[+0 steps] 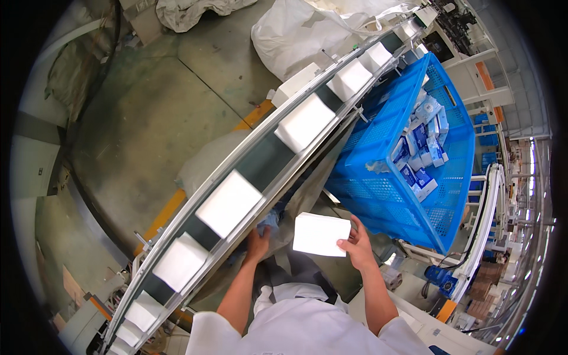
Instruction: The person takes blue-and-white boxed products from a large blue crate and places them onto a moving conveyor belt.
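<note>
White stacked tissues (321, 235) filled the right hand (358, 244), right of the conveyor (261, 163). Beside it, the left hand (257, 244) had an unclear hold.

A smooth grey-green floor (136, 112) spreads through the workshop, crossed by a thin dark seam (214, 92) and marked with a yellow stripe (160, 218). Pale panels (31, 157) stand along the left. At the far right, white machine housings with orange strips (485, 77) rise near a pale ribbed wall or roof (526, 77), and bright strip lights (532, 160) shine beyond.
</note>
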The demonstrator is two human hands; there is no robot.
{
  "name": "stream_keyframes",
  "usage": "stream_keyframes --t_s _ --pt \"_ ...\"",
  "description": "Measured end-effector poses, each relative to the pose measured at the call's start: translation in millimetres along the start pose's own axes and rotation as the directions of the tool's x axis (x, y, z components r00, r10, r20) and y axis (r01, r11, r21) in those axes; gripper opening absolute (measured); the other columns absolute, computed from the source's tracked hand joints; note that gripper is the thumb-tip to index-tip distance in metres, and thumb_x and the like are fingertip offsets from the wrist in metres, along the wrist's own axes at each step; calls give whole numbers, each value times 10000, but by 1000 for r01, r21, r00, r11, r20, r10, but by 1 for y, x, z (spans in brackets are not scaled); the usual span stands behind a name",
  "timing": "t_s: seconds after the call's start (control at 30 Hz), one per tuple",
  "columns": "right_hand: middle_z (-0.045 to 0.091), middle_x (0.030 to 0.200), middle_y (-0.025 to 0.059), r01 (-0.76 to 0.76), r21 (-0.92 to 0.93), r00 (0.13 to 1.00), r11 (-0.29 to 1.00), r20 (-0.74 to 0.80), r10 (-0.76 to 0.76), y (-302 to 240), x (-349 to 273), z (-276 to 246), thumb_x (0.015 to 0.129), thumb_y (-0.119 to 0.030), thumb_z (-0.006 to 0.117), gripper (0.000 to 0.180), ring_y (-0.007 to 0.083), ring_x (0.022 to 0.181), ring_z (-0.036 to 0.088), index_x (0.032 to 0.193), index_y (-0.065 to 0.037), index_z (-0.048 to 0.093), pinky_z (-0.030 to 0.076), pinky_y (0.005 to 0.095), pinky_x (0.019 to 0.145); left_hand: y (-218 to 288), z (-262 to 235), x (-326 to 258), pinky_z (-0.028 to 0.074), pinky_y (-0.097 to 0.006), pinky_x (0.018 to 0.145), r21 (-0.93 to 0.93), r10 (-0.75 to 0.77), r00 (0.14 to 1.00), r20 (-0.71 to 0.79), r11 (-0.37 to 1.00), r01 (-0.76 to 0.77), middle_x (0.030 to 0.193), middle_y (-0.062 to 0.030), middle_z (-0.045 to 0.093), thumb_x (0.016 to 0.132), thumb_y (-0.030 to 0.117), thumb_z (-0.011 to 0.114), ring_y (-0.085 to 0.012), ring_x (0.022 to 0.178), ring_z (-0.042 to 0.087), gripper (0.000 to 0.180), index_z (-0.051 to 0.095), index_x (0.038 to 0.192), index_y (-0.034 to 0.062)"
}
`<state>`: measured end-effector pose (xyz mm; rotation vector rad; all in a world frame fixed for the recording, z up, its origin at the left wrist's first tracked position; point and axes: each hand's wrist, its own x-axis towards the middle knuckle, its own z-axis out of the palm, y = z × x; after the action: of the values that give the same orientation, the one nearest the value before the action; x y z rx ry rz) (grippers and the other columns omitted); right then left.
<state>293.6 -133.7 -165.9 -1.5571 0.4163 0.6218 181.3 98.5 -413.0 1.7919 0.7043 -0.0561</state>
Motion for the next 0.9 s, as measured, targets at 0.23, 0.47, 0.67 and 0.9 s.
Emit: stream_keyframes --t_s 0.23,0.47,0.67,0.9 --pt "478 1300 166 -55 -32 986 998 153 59 -13 -30 -23 598 -5 779 1023 278 1191 493 1457 -26 224 397 390 1005 -42 47 65 389 -496 969 340 -131 988 -87 928 153 1263 -268 524 940 403 420 -438 1130 513 526 544 1218 -26" --pt "488 1292 182 -97 31 952 995 293 84 16 -65 -97 625 34 782 978 276 1188 499 1449 -58 262 428 404 974 25 7 12 381 -401 1021 298 -411 905 108 882 365 1354 -168 498 881 458 528 -324 1240 472 691 385 1403 29" --pt "500 1287 196 114 -114 959 987 271 -79 -5 -82 -143 673 1 785 968 269 1138 540 1453 -66 215 466 411 931 -24 -9 19 379 -408 1025 439 -550 819 160 783 441 1373 -240 456 879 428 529 -360 1273 441 661 412 1380 14" --pt "521 1191 223 663 -509 646 549 18 -763 -59 -117 -137 660 -135 795 854 358 1076 549 1372 1 343 452 421 915 291 36 -171 486 -321 831 -329 148 960 237 942 -64 1132 -99 602 884 169 625 -187 983 589 408 514 1244 14"
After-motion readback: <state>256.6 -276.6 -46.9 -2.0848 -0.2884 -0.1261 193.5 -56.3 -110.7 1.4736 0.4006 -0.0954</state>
